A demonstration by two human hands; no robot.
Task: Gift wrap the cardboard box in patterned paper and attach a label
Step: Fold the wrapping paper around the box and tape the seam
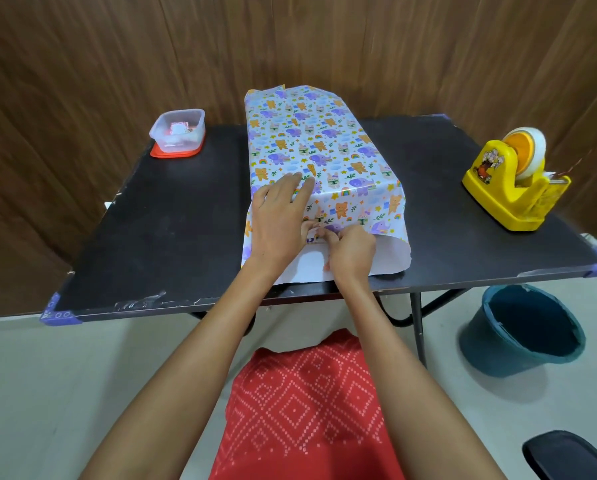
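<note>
Fingers (300,183) of the left hand (279,216) are lying straight and flat on the patterned paper (310,140), pressing it down at the near top edge of the parcel and gripping nothing. Just beside it, the right hand (350,252) is curling its fingertips in a pinch on the paper hanging over the near end. The cardboard box is sitting hidden under this paper in the middle of the table (172,220), running from the front edge towards the back edge. The overhang at the front is standing open and showing its white underside.

Judging by this, the near end is being folded in. Doing it well is probably calling for the left hand holding the top sheet taut while the right is creasing the flap tight against the box end, corners square, before going for the yellow tape dispenser (511,181) by the right edge. A clear tub (177,131) at the back left corner is holding small red and white bits, possibly labels.

A blue mark is peeping out between the hands, too covered to read; the dispenser is carrying a cartoon sticker with no legible words
</note>
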